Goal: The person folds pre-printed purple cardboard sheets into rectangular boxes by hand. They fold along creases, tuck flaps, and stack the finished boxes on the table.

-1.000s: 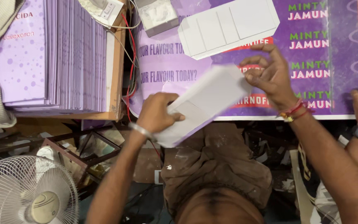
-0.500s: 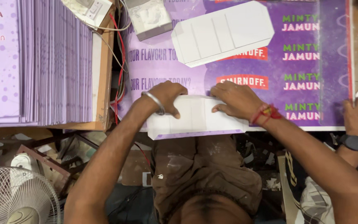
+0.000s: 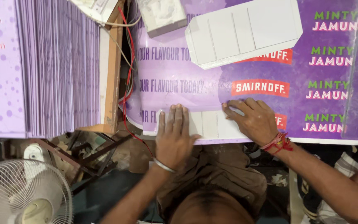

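Observation:
A white creased carton blank [image 3: 210, 124] lies flat at the near edge of a table covered with a purple printed sheet [image 3: 179, 79]. My left hand [image 3: 174, 135] presses flat on the blank's left part, fingers together and extended. My right hand [image 3: 253, 120], with a red thread band at the wrist, presses its right end, fingers spread on the card. Farther back on the table rests a stack of similar white folded blanks [image 3: 245, 31].
A large fanned stack of lilac printed cartons [image 3: 38, 66] fills the left side on a wooden board [image 3: 112, 70]. Red and white wires [image 3: 127, 79] hang between board and table. A white box [image 3: 160, 14] sits at the top. A floor fan [image 3: 21, 195] stands at lower left.
A second ago both hands held the white blank tilted above the table. They brought it down, and it now lies flat at the near edge under both palms.

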